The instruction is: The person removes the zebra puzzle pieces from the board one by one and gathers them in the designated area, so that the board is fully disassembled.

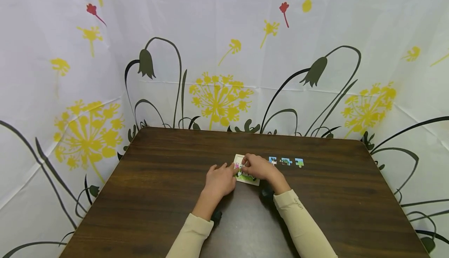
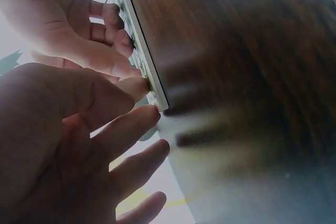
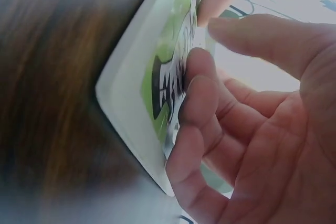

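Observation:
A small jigsaw puzzle board (image 1: pixel 247 179) with a pale frame lies on the table, printed with a black-and-white and green picture. My left hand (image 1: pixel 220 181) is at its left side, its forefinger reaching onto the board and the other fingers spread out. From the right, my right hand (image 1: pixel 258 167) bends over the board. In the right wrist view the bent fingers (image 3: pixel 202 90) of that hand touch the picture, with the thumb close to the left fingertip. Whether a piece is pinched there is hidden.
Three loose puzzle pieces lie in a row right of the board: one (image 1: pixel 272 159) partly beside the right hand, a middle one (image 1: pixel 285 161) and a right one (image 1: pixel 299 162). The dark wooden table (image 1: pixel 158 172) meets a flower-printed curtain (image 1: pixel 217 24) at the back.

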Demonstrator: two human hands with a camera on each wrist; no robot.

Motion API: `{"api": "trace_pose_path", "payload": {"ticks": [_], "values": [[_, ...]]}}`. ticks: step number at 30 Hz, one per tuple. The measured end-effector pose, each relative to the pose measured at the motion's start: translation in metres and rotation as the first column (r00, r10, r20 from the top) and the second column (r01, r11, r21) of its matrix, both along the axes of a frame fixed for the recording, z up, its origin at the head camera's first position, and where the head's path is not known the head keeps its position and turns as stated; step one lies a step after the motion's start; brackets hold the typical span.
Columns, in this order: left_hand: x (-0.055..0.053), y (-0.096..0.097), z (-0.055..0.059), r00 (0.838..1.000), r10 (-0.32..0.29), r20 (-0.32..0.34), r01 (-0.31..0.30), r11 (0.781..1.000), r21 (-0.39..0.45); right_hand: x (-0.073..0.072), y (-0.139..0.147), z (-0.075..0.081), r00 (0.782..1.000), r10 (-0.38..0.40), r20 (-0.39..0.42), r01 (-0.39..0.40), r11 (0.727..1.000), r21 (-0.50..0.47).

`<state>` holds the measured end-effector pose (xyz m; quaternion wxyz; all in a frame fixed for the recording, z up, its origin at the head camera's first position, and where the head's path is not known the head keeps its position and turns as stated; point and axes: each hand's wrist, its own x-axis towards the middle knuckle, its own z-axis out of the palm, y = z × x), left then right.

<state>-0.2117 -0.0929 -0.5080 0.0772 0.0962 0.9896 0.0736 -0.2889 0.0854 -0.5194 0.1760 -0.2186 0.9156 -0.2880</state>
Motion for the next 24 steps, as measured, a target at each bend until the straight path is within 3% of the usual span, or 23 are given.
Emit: {"api": "trace_pose_path", "payload": {"ticks": [12, 20, 24], "values": [[0.009, 0.001, 0.001, 0.999, -0.024, -0.046, 0.026, 0.999, 0.038, 0.007, -0.007, -0.002, 0.996, -0.084, -0.017, 0.085, 0.994, 0.075], [0.005, -0.011, 0.003, 0.996, -0.075, 0.050, 0.066, 0.984, 0.163, 0.005, -0.007, -0.002, 0.996, -0.085, -0.019, 0.086, 0.996, 0.038], [0.003, -0.017, 0.003, 0.993, -0.103, 0.065, 0.087, 0.972, 0.219, 0.002, -0.005, -0.003, 0.997, -0.080, -0.020, 0.080, 0.996, 0.023]]}}
